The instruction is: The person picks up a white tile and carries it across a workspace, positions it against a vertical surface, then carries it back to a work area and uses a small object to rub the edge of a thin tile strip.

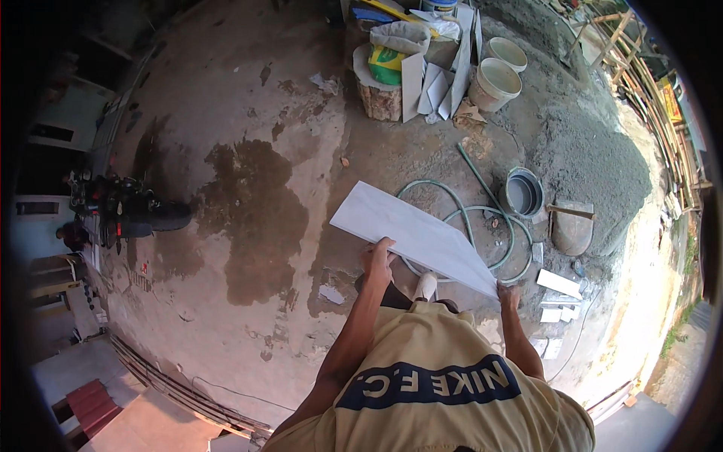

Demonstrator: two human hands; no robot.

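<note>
Two hands carry white tile [413, 235] above green hose [482, 215]: left hand [376, 260] clamps near long edge, right hand [507, 295] grips corner. Likely stiff, heavy, brittle, smooth-faced; best held by opposite edges, kept level.

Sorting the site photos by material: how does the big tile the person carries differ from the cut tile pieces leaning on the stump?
The large tile is whole, long and lies nearly flat, gripped by the left hand and right hand. The leaning pieces are smaller, narrower offcuts, stand on edge against the stump, and nobody touches them. Both are pale grey-white and thin.
</note>
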